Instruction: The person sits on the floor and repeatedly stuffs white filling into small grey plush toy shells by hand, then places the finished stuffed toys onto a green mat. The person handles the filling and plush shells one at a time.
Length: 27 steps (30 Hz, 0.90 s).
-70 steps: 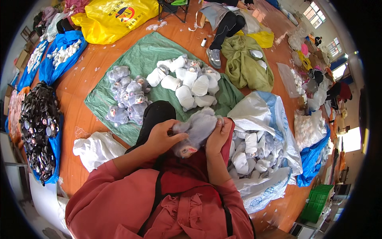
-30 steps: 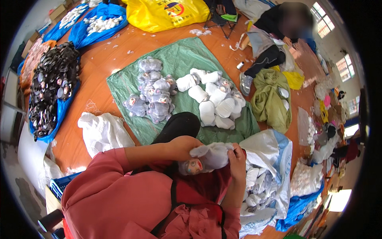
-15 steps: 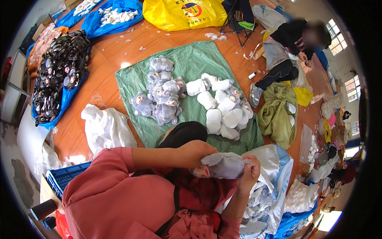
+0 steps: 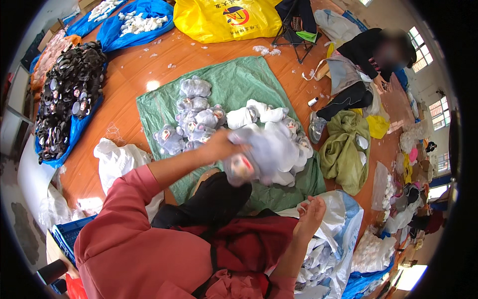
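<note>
"Your left hand [image 4: 218, 146] is gripping a gray plush doll [image 4: 271, 151] over the green tarp [image 4: 152, 114]."

"And your right hand [image 4: 309, 220] is hovering half-open, holding nothing, beside the white woven sack [image 4: 351, 217]."

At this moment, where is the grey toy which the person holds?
In the head view, the grey toy is near the middle, held in the left hand, with the green sheet beyond it.
</note>
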Each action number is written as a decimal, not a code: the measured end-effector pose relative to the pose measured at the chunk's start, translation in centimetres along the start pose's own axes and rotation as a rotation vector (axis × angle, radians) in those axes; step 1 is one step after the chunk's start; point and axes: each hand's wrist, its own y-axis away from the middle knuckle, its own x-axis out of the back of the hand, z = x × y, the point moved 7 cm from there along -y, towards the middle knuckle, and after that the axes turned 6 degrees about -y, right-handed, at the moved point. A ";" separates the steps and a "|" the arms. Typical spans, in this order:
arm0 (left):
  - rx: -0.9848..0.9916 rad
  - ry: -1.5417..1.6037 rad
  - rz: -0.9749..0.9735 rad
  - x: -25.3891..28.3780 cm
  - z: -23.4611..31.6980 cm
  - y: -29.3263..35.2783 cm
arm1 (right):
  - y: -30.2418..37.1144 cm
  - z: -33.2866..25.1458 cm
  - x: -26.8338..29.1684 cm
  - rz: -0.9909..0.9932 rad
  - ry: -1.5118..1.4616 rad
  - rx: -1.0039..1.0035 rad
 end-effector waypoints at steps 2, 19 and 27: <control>0.331 0.097 0.183 4.7 -4.2 -1.8 | -0.7 1.5 1.3 0.054 -0.004 -0.077; 0.429 -1.311 0.410 11.8 -23.7 -8.9 | -2.6 7.9 0.1 -0.058 0.107 -0.338; 0.243 -0.994 -0.059 3.3 -31.9 -18.7 | -2.9 8.2 -0.6 -0.063 0.210 -0.392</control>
